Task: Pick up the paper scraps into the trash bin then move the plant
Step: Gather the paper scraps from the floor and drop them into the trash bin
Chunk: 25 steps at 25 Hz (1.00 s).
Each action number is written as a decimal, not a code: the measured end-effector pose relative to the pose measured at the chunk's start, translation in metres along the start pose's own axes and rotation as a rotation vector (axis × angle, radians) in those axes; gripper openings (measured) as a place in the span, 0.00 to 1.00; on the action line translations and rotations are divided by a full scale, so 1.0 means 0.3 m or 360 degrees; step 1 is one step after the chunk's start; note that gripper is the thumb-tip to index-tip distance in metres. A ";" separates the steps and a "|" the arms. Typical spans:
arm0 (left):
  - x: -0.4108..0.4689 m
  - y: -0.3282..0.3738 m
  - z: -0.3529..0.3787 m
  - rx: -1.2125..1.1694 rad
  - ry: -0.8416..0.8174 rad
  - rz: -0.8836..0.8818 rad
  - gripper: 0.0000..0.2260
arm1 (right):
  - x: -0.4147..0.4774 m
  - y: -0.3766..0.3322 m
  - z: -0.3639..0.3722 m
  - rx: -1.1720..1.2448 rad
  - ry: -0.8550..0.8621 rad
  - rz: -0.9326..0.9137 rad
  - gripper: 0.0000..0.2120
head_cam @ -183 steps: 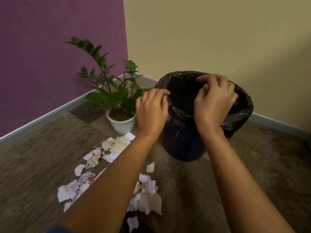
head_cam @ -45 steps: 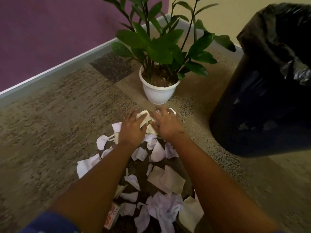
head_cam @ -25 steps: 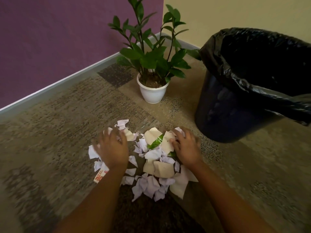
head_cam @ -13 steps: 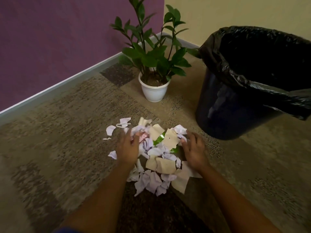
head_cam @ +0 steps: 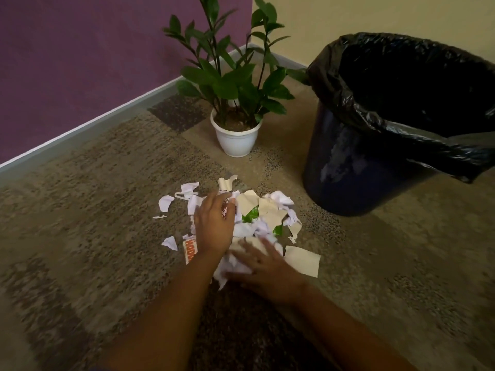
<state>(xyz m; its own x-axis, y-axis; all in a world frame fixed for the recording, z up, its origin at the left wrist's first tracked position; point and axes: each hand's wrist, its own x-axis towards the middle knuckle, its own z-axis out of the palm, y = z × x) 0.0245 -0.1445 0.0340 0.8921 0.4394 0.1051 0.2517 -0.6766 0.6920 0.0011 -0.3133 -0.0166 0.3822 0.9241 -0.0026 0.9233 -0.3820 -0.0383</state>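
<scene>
From the head view we see a heap of torn white and beige paper scraps (head_cam: pixel 265 210) lying on the mottled brown carpet (head_cam: pixel 107 210), with a few bits of green (head_cam: pixel 250 214) showing among them. The left hand (head_cam: pixel 214 226) lies against the heap's left side, its fingers bent over the scraps; we cannot tell whether it grips any. The right hand (head_cam: pixel 267 271) is blurred and rests on the near edge of the heap, fingers spread and fairly straight, pressing on paper and pinching nothing. A scrap with orange print (head_cam: pixel 189 250) sits just beside the left wrist, and a few small white pieces lie apart to the left. The dark blue round trash bin (head_cam: pixel 348 162), lined with a black plastic bag (head_cam: pixel 401 124), stands near the heap on the right. The green leafy plant (head_cam: pixel 230 84) stands upright in its white pot (head_cam: pixel 235 141) beyond the heap, in the corner where the purple wall (head_cam: pixel 80 62) meets the cream wall (head_cam: pixel 375 14).
</scene>
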 end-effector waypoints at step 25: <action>0.220 0.095 0.122 0.1246 -0.1098 0.0635 0.31 | 0.199 0.364 -0.124 0.0692 -0.0625 0.1316 0.52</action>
<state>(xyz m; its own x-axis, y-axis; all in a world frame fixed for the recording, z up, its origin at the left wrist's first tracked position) 0.1043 -0.1564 0.0347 0.9177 -0.1500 -0.3678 -0.1492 -0.9883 0.0308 0.1261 -0.3003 0.0161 0.7843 0.3404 -0.5187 0.2512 -0.9387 -0.2361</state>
